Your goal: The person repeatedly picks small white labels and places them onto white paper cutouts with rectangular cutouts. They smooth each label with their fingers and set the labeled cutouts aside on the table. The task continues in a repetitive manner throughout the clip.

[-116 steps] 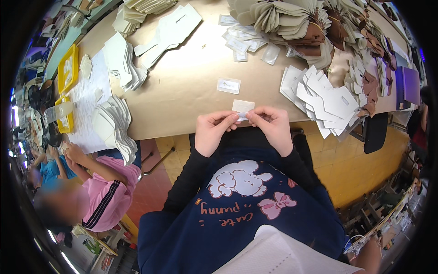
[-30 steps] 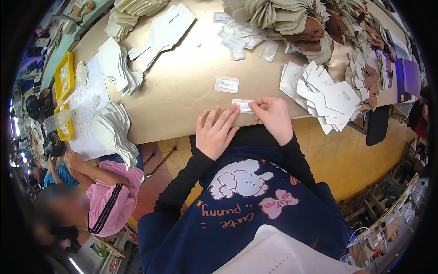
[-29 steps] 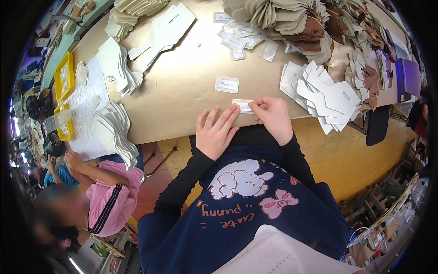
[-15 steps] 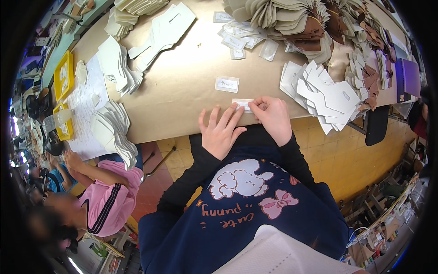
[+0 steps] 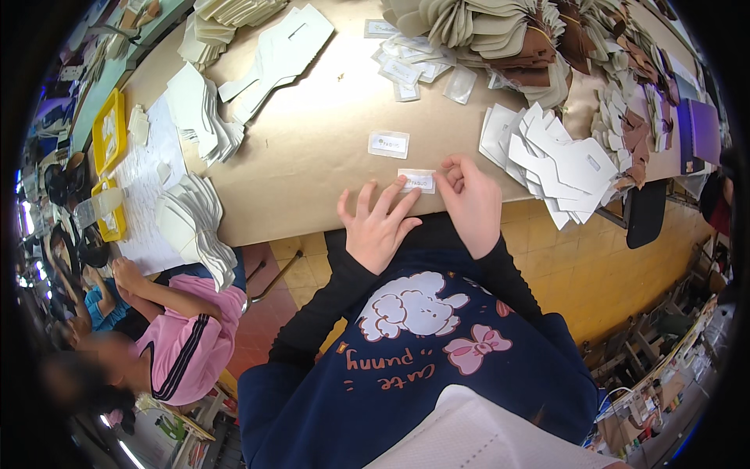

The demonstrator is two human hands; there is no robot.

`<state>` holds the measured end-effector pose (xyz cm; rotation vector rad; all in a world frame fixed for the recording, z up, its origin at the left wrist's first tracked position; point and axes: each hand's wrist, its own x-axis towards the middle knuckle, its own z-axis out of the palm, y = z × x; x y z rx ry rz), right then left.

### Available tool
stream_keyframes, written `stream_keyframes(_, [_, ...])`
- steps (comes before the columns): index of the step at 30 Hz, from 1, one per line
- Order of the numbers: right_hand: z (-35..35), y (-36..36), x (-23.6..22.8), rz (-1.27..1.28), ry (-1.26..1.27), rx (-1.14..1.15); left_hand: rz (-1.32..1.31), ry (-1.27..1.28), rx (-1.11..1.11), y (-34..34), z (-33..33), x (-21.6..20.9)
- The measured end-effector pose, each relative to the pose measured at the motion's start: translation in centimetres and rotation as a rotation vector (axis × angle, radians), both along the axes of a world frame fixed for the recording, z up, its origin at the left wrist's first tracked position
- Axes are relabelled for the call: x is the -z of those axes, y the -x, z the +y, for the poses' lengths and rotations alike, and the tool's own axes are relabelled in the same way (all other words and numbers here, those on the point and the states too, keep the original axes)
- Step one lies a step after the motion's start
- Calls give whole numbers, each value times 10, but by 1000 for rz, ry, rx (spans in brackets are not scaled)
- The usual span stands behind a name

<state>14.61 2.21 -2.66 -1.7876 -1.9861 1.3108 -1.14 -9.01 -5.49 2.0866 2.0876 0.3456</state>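
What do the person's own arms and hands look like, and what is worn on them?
Both hands are bare: the left hand and the right hand show no gloves, and no rings or watch can be made out. Long black sleeves cover both arms down to the wrists and fit closely. They join a dark navy top with a white cartoon print and a pink bow on the chest.

Both forearms, in dark sleeves, come up from the lower edge and angle toward each other. The left hand (image 5: 379, 227) lies palm down, fingers spread and stretched forward. The right hand (image 5: 470, 201) is beside it, fingers curled, tips pressed down, knuckles raised.
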Motion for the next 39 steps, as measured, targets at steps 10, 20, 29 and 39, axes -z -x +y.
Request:
stream_keyframes(10, [-53,-1,31,-276,-620,-361,17,-12,-38,-1,-4,3])
stream_keyframes(20, [-38,-21,35,19,-544,-168,-207,-83,-105,12,0,5])
stream_keyframes(29, [-19,-22,26,211,-560,-121,-352,-119,-244,0,24,8])
stream_keyframes(39, [-16,-8,28,93,-520,-240,-507,92,-206,13,32,-2])
